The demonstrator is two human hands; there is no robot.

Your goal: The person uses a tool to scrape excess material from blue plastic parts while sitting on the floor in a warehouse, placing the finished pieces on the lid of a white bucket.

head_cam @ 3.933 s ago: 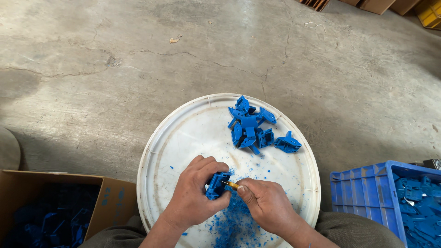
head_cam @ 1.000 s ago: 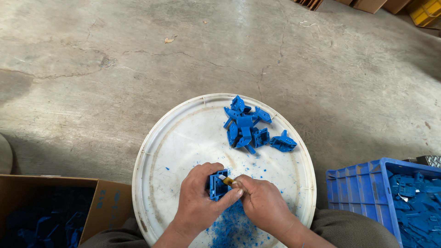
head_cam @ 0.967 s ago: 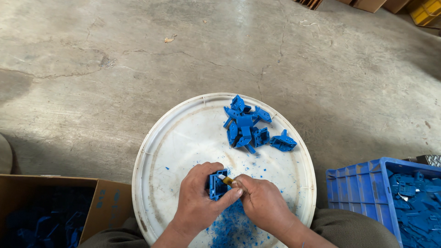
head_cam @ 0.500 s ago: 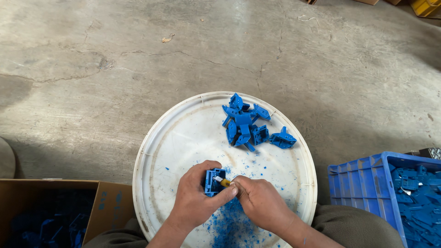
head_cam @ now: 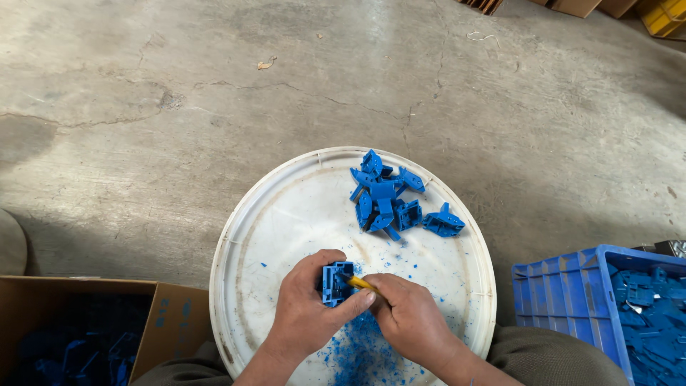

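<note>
Cracked grey concrete floor [head_cam: 179,107] fills the view, and on it sits a round white lid [head_cam: 271,236] turned flat to serve as a work tray; its raised rim keeps scraps from scattering. Over the near part the left hand [head_cam: 307,318] wraps a small blue plastic part [head_cam: 334,282], fingers curled tight so the piece sits steady with one edge turned up. Its grip is full on the part; the right hand [head_cam: 411,318] pinches a slim yellow-handled tool [head_cam: 359,283] whose tip meets that edge, thumb braced close for control. Blue shavings [head_cam: 361,350] lie heaped beneath the hands, right where trimmings would drop; a pile of blue parts [head_cam: 393,200] rests at the far side, well apart. To the right stands a blue crate [head_cam: 564,293] of similar pieces; a cardboard box [head_cam: 161,325] sits left.
</note>
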